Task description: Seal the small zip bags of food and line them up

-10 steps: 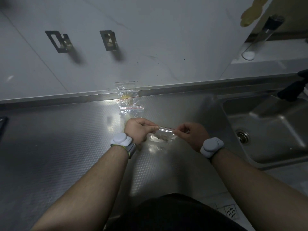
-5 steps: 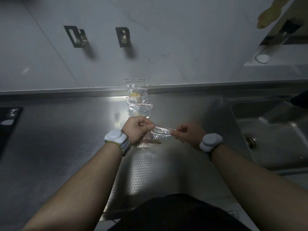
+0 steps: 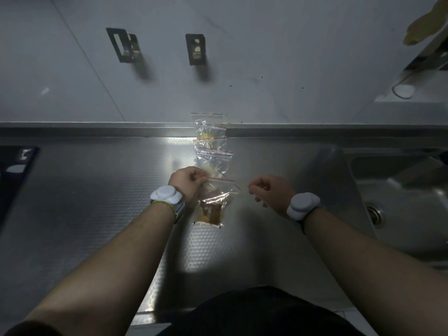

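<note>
A small clear zip bag [image 3: 213,202] with brown food in its bottom hangs near the counter; my left hand [image 3: 188,184] pinches the left end of its red zip strip. My right hand [image 3: 270,192] is to the right of the bag, fingers curled, a short gap from the strip's free end, holding nothing I can make out. Behind it, a row of clear zip bags [image 3: 212,146] with red strips lies overlapping on the steel counter [image 3: 97,202], running back to the wall; the farthest holds something yellow.
A steel sink [image 3: 400,197] with a drain sits at the right. A dark object [image 3: 14,166] lies at the counter's left edge. Two metal brackets [image 3: 196,48] are fixed on the wall behind. A glass [image 3: 403,89] stands on the ledge at far right.
My right hand has let go of the bag's zip strip and drawn to the right. The bag now hangs from my left hand alone, showing the brown food.
</note>
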The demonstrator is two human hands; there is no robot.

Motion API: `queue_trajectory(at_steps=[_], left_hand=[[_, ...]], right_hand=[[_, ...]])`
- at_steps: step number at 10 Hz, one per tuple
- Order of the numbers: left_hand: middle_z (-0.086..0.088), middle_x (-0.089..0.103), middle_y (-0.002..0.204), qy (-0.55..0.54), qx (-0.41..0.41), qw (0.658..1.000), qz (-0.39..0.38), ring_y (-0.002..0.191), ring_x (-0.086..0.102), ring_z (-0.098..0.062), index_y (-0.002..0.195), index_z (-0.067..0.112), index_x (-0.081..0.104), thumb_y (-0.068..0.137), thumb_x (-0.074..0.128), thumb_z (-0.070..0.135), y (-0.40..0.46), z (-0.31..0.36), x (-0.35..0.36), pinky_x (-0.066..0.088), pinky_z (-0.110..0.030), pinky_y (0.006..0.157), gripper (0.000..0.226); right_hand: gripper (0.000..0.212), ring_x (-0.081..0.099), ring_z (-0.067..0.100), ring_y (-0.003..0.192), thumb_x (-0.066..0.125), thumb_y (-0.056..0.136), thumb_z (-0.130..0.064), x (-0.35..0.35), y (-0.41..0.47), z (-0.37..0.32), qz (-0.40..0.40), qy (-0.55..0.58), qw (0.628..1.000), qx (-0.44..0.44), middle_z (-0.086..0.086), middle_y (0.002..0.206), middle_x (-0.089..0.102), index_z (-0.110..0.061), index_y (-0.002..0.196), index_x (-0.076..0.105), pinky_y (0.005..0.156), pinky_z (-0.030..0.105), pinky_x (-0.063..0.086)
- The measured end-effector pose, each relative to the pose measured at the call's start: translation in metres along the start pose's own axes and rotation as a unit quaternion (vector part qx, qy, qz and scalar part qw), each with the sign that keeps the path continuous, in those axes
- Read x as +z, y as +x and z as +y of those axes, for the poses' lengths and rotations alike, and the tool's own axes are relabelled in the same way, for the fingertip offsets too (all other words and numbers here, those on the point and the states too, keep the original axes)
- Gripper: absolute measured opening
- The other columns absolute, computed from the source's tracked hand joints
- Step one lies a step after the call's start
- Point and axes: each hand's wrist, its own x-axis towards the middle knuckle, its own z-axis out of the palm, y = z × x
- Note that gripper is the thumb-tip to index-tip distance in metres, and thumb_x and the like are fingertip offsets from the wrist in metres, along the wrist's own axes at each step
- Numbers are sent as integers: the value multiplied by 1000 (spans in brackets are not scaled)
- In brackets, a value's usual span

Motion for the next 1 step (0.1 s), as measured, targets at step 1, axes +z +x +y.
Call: queue_trajectory(at_steps=[1], left_hand=[[13, 71, 74, -5, 4, 1000, 12, 72, 68, -11, 71, 44, 67, 77, 75, 25, 7, -2, 2, 58, -35, 78, 21]], right_hand=[[9, 67, 16, 66, 60, 85, -21, -4, 3, -7, 0, 15, 1000, -2, -2, 80, 70, -27, 80, 64, 54, 34, 56]])
